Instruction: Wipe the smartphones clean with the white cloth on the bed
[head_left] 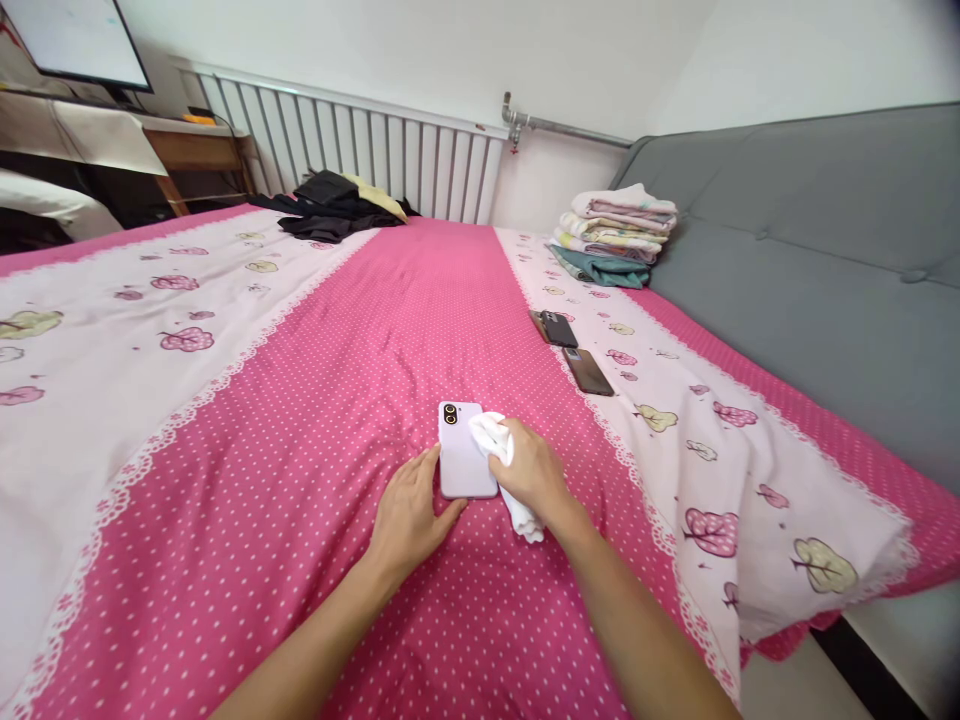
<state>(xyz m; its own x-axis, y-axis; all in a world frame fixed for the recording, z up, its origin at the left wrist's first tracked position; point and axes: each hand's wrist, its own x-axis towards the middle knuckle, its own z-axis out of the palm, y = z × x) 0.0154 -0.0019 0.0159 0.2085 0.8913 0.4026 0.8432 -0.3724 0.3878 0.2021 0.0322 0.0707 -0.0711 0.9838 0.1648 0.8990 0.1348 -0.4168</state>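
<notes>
A pale lilac smartphone (463,462) lies back side up on the pink dotted bedsheet (405,340), its dark camera module toward the far left corner. Along its left and near edges rests my left hand (409,505), fingers stretched out and thumb apart, steadying it without gripping. My right hand (534,468) is closed around a bunched white cloth (491,436), pressed against the right part of the phone's back. The cloth's loose end hangs down onto the sheet below that hand.
Right of centre lie a brown phone (589,371) and a black phone (558,328) with another dark item beside it. Folded cloths (611,235) are stacked by the grey headboard (810,230). Dark clothes (330,205) lie near the radiator (360,140). A monitor (79,45) stands far left.
</notes>
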